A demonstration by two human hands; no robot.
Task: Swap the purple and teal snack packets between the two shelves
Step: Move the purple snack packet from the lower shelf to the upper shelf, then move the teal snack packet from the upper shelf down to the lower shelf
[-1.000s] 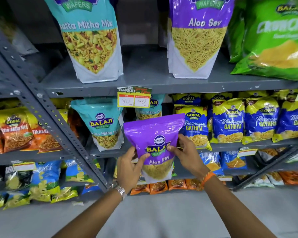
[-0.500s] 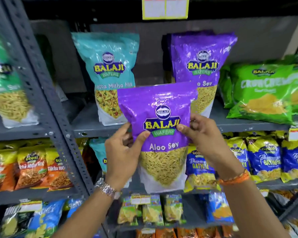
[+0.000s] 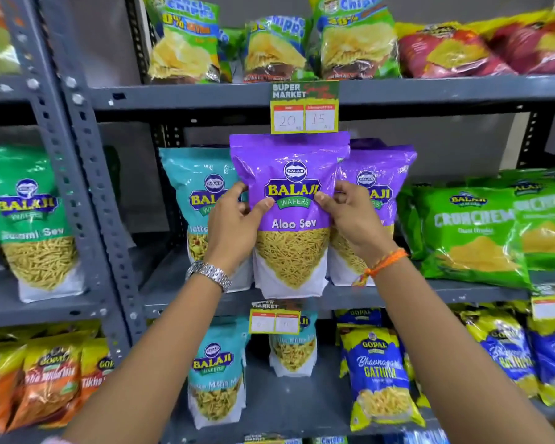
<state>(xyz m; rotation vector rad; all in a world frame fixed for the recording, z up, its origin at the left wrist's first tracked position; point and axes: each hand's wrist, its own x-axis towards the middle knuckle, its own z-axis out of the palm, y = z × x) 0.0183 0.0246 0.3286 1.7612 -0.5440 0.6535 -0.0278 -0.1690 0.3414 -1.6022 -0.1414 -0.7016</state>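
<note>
I hold a purple Aloo Sev packet (image 3: 290,187) upright in front of the middle shelf (image 3: 398,298). My left hand (image 3: 234,225) grips its left edge and my right hand (image 3: 353,219) grips its right edge. Its bottom hangs level with the shelf's front lip. Behind it on that shelf stand a teal packet (image 3: 193,187) on the left and another purple packet (image 3: 382,174) on the right, both partly hidden. On the lower shelf (image 3: 285,408) stand two teal packets (image 3: 217,373), the second teal packet (image 3: 293,350) further back.
Green Balaji bags (image 3: 474,225) lie right of the purple ones, and a green sev bag (image 3: 29,216) stands in the left bay past a grey upright post (image 3: 87,187). Blue Gopal packets (image 3: 378,373) fill the lower right. A price tag (image 3: 304,107) hangs from the upper shelf.
Both hands have lifted the purple packet from the lower shelf level up to the middle shelf, and my view has tilted upward with it.
</note>
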